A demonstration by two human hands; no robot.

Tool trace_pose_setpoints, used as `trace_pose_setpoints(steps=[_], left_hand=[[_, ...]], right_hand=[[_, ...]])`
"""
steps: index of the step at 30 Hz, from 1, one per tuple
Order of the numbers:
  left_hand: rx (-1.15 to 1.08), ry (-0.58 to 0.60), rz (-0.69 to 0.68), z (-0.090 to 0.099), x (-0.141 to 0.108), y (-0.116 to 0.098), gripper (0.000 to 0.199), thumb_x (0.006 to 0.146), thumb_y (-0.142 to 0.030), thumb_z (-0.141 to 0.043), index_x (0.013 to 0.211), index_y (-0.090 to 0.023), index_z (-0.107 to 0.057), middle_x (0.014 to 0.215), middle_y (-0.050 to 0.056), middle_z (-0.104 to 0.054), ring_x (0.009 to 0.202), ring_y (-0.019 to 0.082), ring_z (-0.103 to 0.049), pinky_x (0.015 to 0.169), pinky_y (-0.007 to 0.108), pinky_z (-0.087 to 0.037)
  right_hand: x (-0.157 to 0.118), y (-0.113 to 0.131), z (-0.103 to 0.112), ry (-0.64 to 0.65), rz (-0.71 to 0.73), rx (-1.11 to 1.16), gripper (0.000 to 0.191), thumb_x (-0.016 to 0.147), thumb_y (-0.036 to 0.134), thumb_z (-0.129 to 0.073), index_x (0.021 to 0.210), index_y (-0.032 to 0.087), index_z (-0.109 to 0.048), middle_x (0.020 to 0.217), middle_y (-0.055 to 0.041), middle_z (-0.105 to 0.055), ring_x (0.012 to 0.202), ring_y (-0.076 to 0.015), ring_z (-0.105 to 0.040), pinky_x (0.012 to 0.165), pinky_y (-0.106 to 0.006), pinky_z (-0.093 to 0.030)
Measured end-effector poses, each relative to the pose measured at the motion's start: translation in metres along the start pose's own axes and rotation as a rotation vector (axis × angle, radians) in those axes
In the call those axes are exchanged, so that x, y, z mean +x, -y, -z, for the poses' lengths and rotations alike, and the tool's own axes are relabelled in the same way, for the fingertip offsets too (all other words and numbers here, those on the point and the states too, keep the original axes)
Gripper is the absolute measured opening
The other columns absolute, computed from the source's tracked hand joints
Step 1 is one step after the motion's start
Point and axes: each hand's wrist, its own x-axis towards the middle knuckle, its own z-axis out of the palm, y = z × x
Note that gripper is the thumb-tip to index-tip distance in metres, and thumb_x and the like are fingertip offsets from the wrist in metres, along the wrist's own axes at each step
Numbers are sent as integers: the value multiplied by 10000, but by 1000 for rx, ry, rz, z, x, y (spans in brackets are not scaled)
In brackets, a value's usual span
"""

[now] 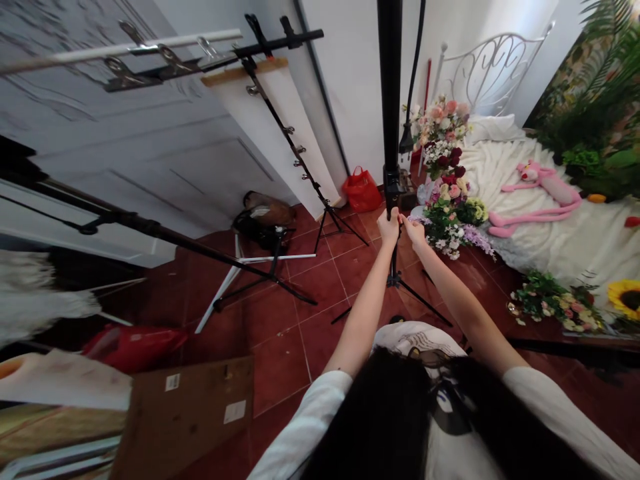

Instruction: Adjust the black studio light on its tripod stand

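A black light stand [392,87] rises upright in front of me, its tripod legs [423,303] spread on the floor. My left hand [389,228] is wrapped round its pole just below a black collar [392,183]. Close against the pole on the other side, my right hand [413,232] has its fingers pinched together. Whatever those fingertips grip is too small and covered to make out. A black cable with a plug [407,139] hangs beside the upper pole.
Artificial flowers [453,190] stand right of the pole, before a white-draped bed with a pink plush toy [555,190]. A red bag [361,192] sits by the wall. More stands [175,237] and a cardboard box [190,413] are at left.
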Motion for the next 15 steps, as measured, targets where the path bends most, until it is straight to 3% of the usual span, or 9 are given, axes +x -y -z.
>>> trace_pose_setpoints(steps=[4,7,9,11,12,15], left_hand=[[102,-136,-13,2,-31,10,561,979,-656,-375,959,-190,-686,950,93,-729,941,191,-691,907,299,-505],[231,-269,47,3,-75,40,468,1033,-456,-351,1298,-171,-611,1371,182,-622,1332,229,-565,1157,352,-391],[332,-220,219,0,-110,66,492,1014,-325,-385,1448,-116,-480,1513,233,-502,1480,258,-430,1224,390,-321],[435,-48,512,-8,-143,88,546,981,-253,-418,1483,-41,-410,1553,297,-433,1537,304,-354,1243,436,-290],[451,130,625,-14,-159,97,533,980,-247,-415,1474,-48,-421,1528,295,-470,1530,311,-372,1238,455,-299],[405,553,735,-49,-198,107,329,955,-287,-497,1178,-108,-660,1087,193,-763,1217,313,-676,1074,458,-492]], right_hand=[[-39,-10,28,1,-140,124,217,995,284,-582,803,187,-608,692,0,-693,540,-79,-535,571,-205,-455],[-82,-32,71,37,-274,346,122,959,238,-614,917,180,-713,821,-40,-769,629,-89,-659,625,-193,-516],[-115,-52,102,-35,-282,435,120,939,255,-647,935,180,-739,844,-55,-783,669,-101,-699,659,-193,-543],[-148,-73,130,-144,-256,499,131,914,289,-691,954,178,-749,881,-70,-794,722,-118,-729,704,-202,-568],[-165,-83,143,-211,-256,533,139,904,303,-705,957,181,-748,889,-73,-797,740,-127,-739,724,-211,-579],[-212,-109,173,-429,-282,645,123,906,290,-685,964,195,-737,884,-64,-801,754,-141,-753,759,-243,-601]])
